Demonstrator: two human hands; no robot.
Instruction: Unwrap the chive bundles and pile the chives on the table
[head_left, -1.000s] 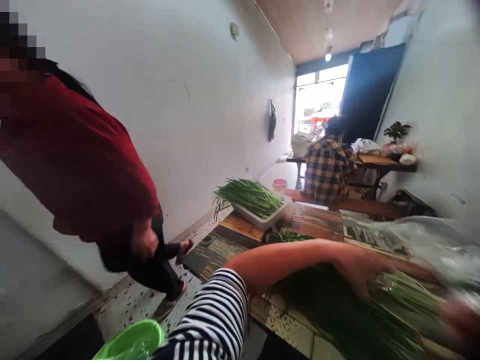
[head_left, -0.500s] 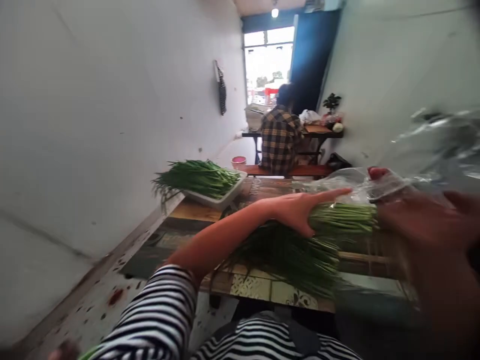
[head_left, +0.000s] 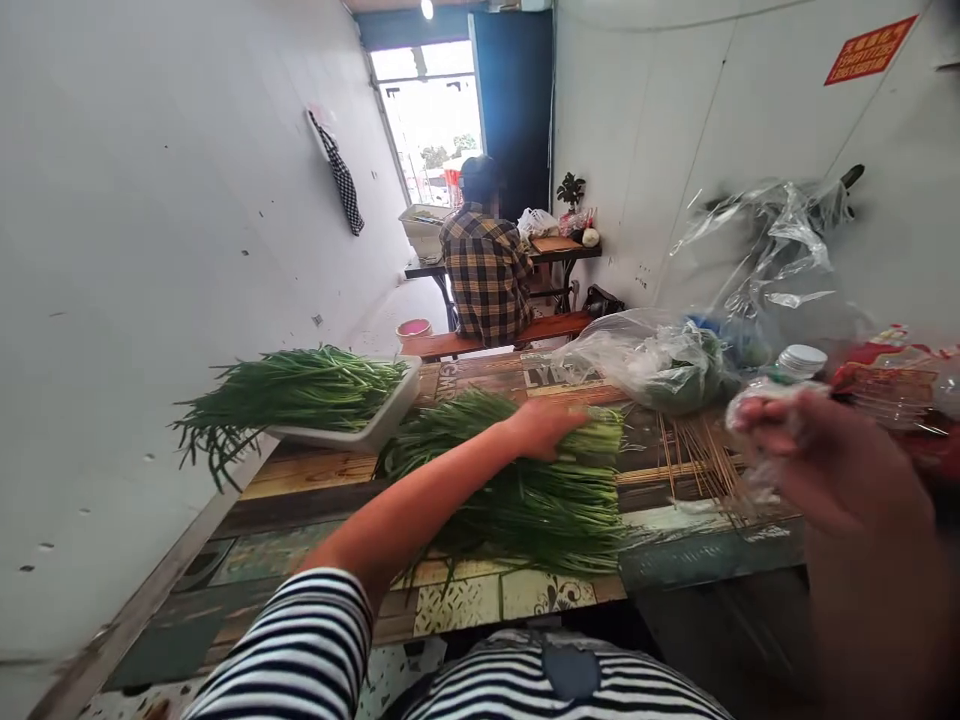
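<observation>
My left hand (head_left: 544, 428) lies over the stem ends of a pile of long green chives (head_left: 555, 500) on the table, its fingers stretched out and slightly blurred. My right hand (head_left: 840, 450) is raised at the right, fingers closed on a crumpled clear plastic bag (head_left: 750, 395). Below and left of that hand, thin wooden skewers (head_left: 697, 455) are spread on the tabletop. More chives (head_left: 315, 390) fill a white tray (head_left: 382, 415) at the left, their leaf tips hanging over its side.
A knotted clear bag with greens (head_left: 667, 365) sits beyond the skewers. Near my right hand stand a white-capped bottle (head_left: 801, 362) and red packaging (head_left: 892, 380). Clear plastic (head_left: 795, 240) hangs by the right wall. A person in a plaid shirt (head_left: 484, 270) sits ahead on a bench (head_left: 435, 345).
My view has turned right. My right hand has moved away from the chive stems with the clear plastic, which is now bunched up. My left hand remains on the chives.
</observation>
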